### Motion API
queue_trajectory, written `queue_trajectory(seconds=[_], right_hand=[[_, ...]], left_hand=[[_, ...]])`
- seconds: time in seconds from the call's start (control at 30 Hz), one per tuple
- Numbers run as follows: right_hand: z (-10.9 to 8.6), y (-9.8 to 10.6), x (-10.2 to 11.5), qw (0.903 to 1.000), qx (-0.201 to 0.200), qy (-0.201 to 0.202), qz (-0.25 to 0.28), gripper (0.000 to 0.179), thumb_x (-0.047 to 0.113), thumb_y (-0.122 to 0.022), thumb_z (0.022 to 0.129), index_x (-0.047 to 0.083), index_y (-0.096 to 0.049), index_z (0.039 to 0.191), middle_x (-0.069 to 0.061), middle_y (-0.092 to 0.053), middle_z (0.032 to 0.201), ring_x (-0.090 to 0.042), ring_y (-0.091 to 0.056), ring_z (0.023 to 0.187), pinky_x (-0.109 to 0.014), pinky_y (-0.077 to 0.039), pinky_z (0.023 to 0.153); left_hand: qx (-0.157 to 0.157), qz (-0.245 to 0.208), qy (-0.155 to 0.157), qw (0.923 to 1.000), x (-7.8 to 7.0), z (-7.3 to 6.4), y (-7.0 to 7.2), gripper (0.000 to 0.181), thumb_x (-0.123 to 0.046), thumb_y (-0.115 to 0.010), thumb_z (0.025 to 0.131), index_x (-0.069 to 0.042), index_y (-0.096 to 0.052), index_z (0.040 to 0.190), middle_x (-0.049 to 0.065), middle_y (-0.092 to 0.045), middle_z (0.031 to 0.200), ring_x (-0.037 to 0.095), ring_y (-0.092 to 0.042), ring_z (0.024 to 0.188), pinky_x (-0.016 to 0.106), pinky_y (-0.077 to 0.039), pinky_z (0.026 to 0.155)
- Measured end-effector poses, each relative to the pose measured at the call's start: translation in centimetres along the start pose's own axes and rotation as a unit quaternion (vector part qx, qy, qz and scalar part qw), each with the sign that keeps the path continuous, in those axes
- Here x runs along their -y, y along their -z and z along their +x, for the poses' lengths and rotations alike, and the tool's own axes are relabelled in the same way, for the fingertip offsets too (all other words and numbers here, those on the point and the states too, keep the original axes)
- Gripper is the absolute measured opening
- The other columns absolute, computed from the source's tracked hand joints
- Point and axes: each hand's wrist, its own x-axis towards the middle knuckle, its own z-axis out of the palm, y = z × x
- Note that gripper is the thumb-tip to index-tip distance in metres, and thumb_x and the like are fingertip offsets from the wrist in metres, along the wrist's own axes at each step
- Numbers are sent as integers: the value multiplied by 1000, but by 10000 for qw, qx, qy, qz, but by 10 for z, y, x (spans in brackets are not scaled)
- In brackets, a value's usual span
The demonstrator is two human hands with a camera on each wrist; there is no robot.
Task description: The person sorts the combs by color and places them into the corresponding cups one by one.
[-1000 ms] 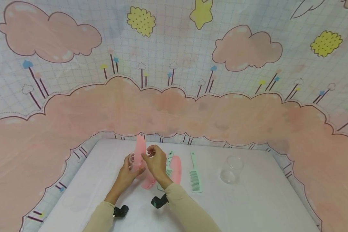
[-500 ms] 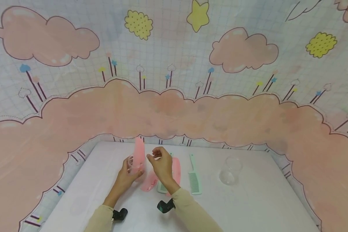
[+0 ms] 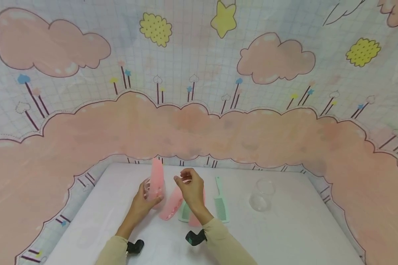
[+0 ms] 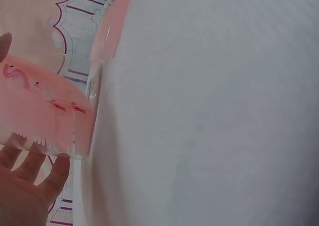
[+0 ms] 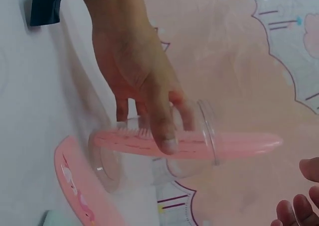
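Note:
My left hand grips a clear plastic cup, its thumb and fingers around the wall. Inside the cup a pink comb with flamingo prints stands on end, one end sticking out above the rim. To the right, my right hand hovers with loosely bent fingers and nothing in them. On the table between the hands lies a second pink comb. A third pink comb and a green comb lie partly hidden under the right hand and wrist.
Another green comb lies on the white table, right of the right hand. Farther right stands a second clear cup. A patterned cloth with pink clouds hangs behind the table's back edge.
My right hand has come away from the pink comb in the cup and moved right, over the other combs. The left hand keeps its hold on the cup.

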Motion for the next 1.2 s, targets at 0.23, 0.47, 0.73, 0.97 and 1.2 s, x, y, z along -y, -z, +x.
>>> queue_trajectory(seconds=[0.23,0.47,0.73,0.97,1.2], right_hand=[[4,16,1,9998,-127,-149,30,19,15,-77,84,10,-65,98,-14,-69,96,-22,-66,85,-18,-51,72],[10,31,-11,9997,-185,-142,-41,23,18,-78,84,9,-65,100,-14,-69,97,-18,-65,84,-19,-53,72],[10,48,-18,9990,-334,-251,-154,23,17,-79,82,9,-65,99,-17,-69,98,-20,-67,86,-19,-53,73],[8,61,-26,9982,-343,-322,-361,25,14,-78,82,5,-64,101,-16,-68,97,-18,-65,82,-20,-54,71],[4,69,-37,9976,-384,-407,-412,31,12,-79,81,5,-61,106,-18,-67,101,-21,-67,87,-19,-55,73]], left_hand=[[-2,69,-43,10000,-2,1,-2,97,-42,-77,82,-15,-18,155,18,-40,150,38,-46,127,58,-43,103],[6,87,-17,10000,0,3,-2,98,-42,-78,81,-13,-19,154,17,-37,153,40,-45,130,59,-43,104],[49,58,38,10000,3,5,-1,101,-44,-79,80,-11,-19,154,21,-35,154,44,-41,136,61,-41,107],[71,28,44,10000,3,4,-1,100,-44,-79,81,-12,-19,154,21,-37,152,43,-42,134,60,-42,106],[56,50,7,10000,3,4,-1,100,-43,-78,81,-12,-18,155,22,-38,151,43,-44,132,59,-43,105]])
